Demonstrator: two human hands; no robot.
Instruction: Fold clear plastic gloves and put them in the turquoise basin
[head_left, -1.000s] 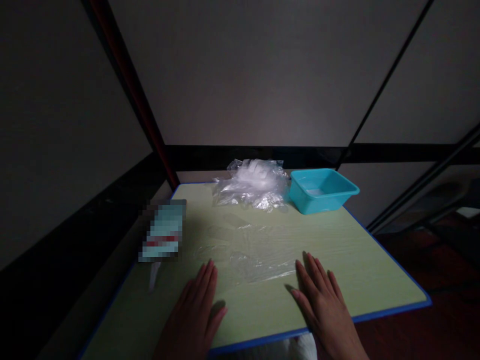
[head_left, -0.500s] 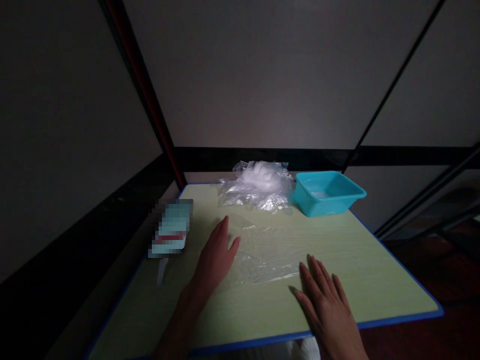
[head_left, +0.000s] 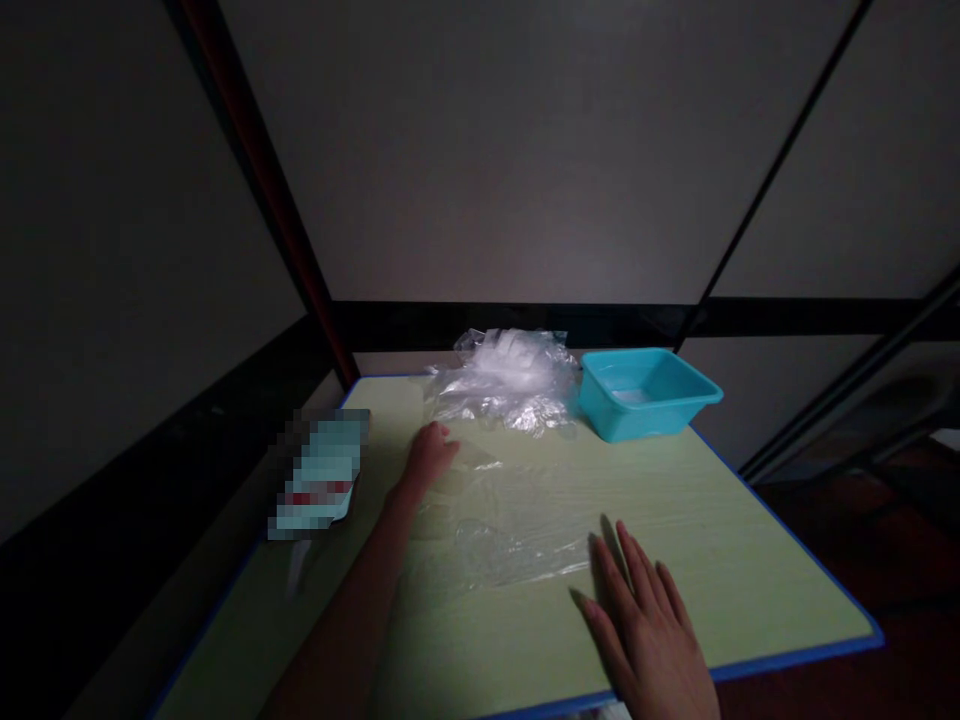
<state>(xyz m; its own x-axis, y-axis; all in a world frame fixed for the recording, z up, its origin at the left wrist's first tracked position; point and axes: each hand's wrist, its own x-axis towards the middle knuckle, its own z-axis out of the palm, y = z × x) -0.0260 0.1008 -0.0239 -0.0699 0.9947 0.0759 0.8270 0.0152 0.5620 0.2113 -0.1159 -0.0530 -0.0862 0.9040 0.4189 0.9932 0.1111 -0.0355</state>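
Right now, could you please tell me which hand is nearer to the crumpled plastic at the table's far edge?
Left. The left hand is just in front of the crumpled plastic, by its left side; the right hand is near the table's front edge.

A thin, clear plastic film point(head_left: 517, 535) lay spread nearly flat on the pale green table point(head_left: 750, 590), wrinkled and shiny toward its near edge.

On the surface point(head_left: 750, 570), a plastic sheet point(head_left: 517, 530) lies flat in the middle. Behind it sits a heap of plastic point(head_left: 510, 375), with a basin point(head_left: 645, 405) just right and a phone point(head_left: 322, 475) at the left edge.
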